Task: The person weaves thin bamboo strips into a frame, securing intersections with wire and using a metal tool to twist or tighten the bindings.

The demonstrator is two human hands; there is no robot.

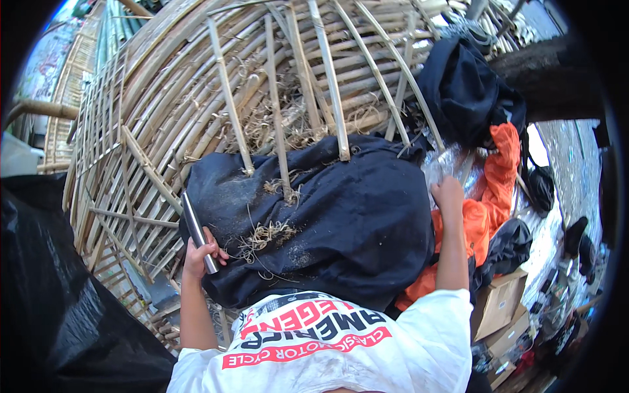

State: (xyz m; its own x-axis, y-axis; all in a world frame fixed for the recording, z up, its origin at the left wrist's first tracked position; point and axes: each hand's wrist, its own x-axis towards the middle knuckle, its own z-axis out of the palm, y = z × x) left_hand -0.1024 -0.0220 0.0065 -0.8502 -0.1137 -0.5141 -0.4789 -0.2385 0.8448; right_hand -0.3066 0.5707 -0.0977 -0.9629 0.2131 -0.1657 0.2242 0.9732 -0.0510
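My left hand (200, 255) is wrapped round the lower part of a long shiny metal piece (194, 226), shaped like a narrow tube or blade; I cannot tell which. It slants up and away to the left, beside a black cloth (354, 209) spread over my lap. Curly bamboo shavings (268, 239) lie on the cloth. To the right, my right hand (449, 194) is closed by a crumpled clear plastic sheet (445, 164), close to the lower end of a bamboo strip (409, 75). What its fingers grip is hidden.
Ahead, several split bamboo strips (327, 78) cross a large curved stack of bamboo slats (177, 85). A black bag (462, 88) and orange cloth (499, 170) lie on the right, with cardboard boxes (499, 301) below. Black plastic sheeting (59, 281) covers the left.
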